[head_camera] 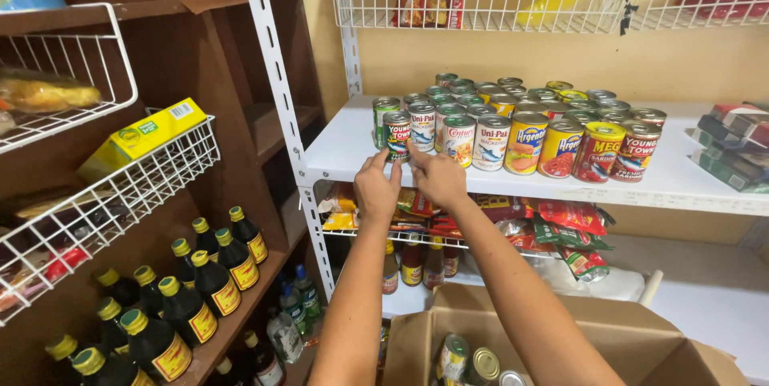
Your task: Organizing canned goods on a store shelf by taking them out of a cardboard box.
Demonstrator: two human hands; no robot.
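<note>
There is a single view, taken from the person's head and looking forward and slightly down along both outstretched forearms toward a white shelf (pixel 344 163) stocked with rows of cans (pixel 513 126), which stands close, at arm's reach and roughly chest height. The view faces the yellow back wall squarely, with a wire basket (pixel 513 3) across the top edge, brown wooden shelving with dark bottles (pixel 200 282) running off to the left, and an open cardboard box (pixel 641 338) cut off by the bottom edge, nearest the camera.
</note>
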